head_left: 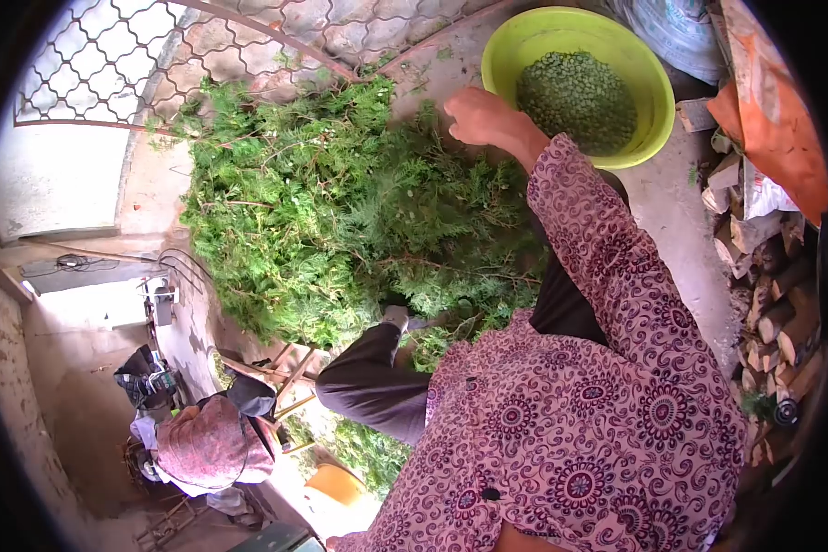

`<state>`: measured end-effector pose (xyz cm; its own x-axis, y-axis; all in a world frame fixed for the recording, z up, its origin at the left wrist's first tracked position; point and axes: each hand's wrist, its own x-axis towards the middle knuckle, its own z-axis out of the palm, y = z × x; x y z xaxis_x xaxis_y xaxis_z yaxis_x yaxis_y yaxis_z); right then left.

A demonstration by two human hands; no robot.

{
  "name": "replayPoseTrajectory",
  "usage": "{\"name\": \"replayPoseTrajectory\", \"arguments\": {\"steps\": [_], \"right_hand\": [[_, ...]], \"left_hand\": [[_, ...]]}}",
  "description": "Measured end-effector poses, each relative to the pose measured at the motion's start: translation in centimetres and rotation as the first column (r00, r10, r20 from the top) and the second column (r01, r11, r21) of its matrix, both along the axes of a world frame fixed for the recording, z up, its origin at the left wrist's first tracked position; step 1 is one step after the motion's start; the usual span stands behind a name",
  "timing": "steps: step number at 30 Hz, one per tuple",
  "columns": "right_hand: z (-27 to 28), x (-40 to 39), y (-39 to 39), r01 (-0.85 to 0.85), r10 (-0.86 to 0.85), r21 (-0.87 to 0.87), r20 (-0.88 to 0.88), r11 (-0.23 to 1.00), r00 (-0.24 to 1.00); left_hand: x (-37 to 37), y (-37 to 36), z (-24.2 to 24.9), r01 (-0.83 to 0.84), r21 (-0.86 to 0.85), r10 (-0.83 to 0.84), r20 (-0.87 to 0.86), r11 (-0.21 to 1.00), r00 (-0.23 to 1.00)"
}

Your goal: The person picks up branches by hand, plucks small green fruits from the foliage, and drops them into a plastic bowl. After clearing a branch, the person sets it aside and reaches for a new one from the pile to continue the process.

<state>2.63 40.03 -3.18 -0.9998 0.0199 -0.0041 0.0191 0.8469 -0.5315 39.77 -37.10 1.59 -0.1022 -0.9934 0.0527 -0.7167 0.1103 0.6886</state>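
My right hand (488, 120) reaches forward with its fingers curled closed, beside the rim of a yellow-green plastic basin (655, 138). Whatever the fingers hold, if anything, is hidden. Inside the basin lies a heap of small round green pieces (577, 97), like cones or berries. Below and left of this hand spreads a large pile of leafy evergreen branches (331, 202). Of my left hand (330, 545), only a sliver of skin shows at the bottom edge, near the patterned sleeve; its fingers are out of sight.
Stacked firewood (773, 322) and an orange sack (773, 138) line the right side. A metal lattice (248, 41) crosses the top. At lower left, another person (213, 446) sits near an orange container (336, 482) and more green branches (373, 451).
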Motion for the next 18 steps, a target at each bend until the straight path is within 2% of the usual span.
{"name": "replayPoseTrajectory", "arguments": {"steps": [5,7,9,12,13,14,15,16,17,18], "right_hand": [[-0.2,0.4,-0.3,-0.022,0.023,0.037,-0.028,0.999,0.999],[-1.4,0.0,-0.6,0.020,-0.023,0.045,0.067,0.999,0.997],[-1.8,0.2,-0.8,0.000,-0.008,0.076,0.106,0.997,0.994],[-4.5,0.1,-1.4,-0.051,0.031,0.124,0.158,0.991,0.987],[-5.3,0.0,-1.5,-0.082,0.058,0.141,0.167,0.987,0.984],[-5.5,0.3,-1.7,-0.081,0.055,0.152,0.172,0.985,0.984],[-5.6,0.9,-2.2,-0.132,0.092,0.172,0.221,0.976,0.971],[-5.7,1.4,-2.6,-0.183,0.128,0.189,0.273,0.965,0.954],[-7.0,1.7,-2.9,-0.184,0.124,0.200,0.280,0.962,0.952],[-9.4,1.8,-3.2,-0.179,0.121,0.184,0.291,0.966,0.949]], "left_hand": [[-2.3,0.6,0.3,0.026,0.053,-0.020,-0.109,0.998,0.994],[-5.0,1.7,0.4,0.075,0.090,-0.058,-0.180,0.993,0.982],[-8.9,3.4,0.7,0.162,0.130,-0.122,-0.275,0.978,0.954],[-18.4,9.3,0.6,0.389,0.201,-0.279,-0.424,0.899,0.862],[-22.1,11.9,0.4,0.466,0.136,-0.420,-0.269,0.874,0.867],[-24.7,14.7,0.1,0.621,0.040,-0.600,-0.214,0.783,0.770],[-26.8,19.0,0.3,0.681,0.027,-0.647,-0.285,0.732,0.707],[-29.3,18.9,-1.5,0.848,-0.095,-0.848,-0.170,0.522,0.503],[-31.5,20.7,-2.6,0.879,-0.162,-0.893,-0.040,0.449,0.449],[-33.2,23.0,-3.0,0.922,-0.282,-0.932,0.172,0.264,0.319]]}}
